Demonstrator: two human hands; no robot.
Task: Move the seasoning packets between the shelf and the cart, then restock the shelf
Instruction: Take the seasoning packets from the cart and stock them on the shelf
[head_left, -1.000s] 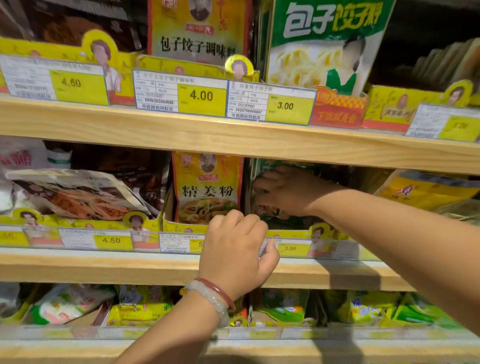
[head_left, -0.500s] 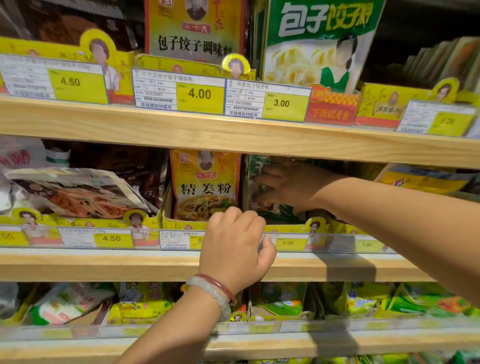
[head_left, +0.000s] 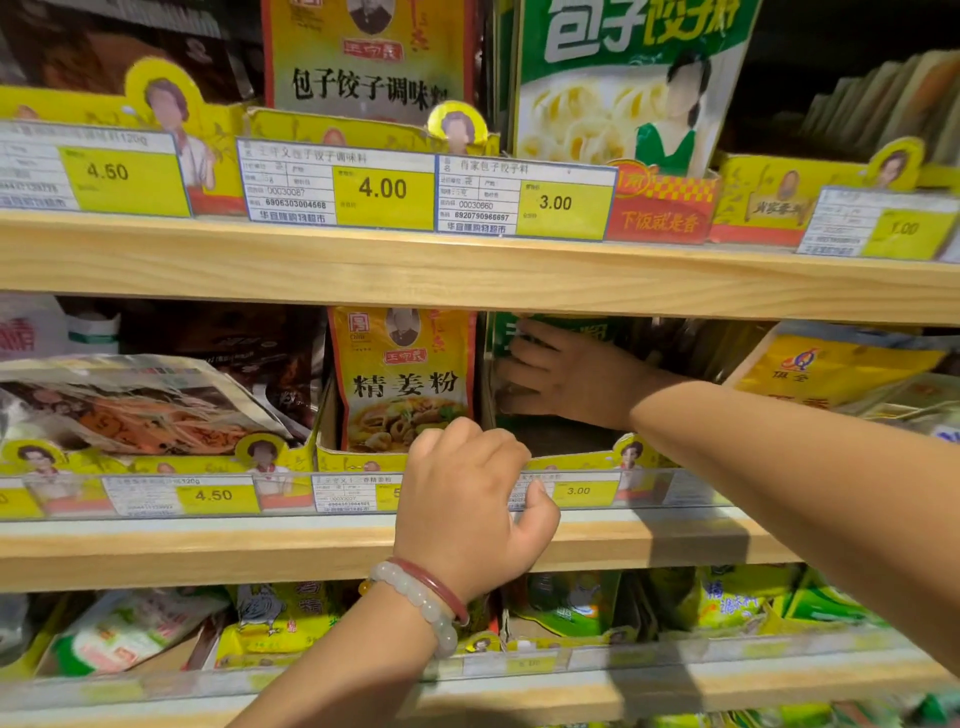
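Note:
On the middle shelf (head_left: 649, 540), my right hand (head_left: 566, 374) reaches into a yellow display box (head_left: 576, 460). It holds the green seasoning packets (head_left: 587, 328) standing inside, fingers across their front and thumb at the top edge. My left hand (head_left: 467, 499), with bead bracelets on its wrist, grips the front lip of that box where it meets the price rail. To the left, a yellow ginger powder packet (head_left: 402, 379) stands upright in its own box. No cart is in view.
The upper shelf (head_left: 467, 270) hangs close over my right hand and carries tall yellow and green packets behind price tags. Loose packets (head_left: 130, 405) lie flat at the middle left, a yellow packet (head_left: 831, 364) at the right. Green and yellow packets fill the bottom shelf.
The view has come closer to the shelf. My right hand has pushed a little deeper into the box with the green packets. My left hand keeps the same hold.

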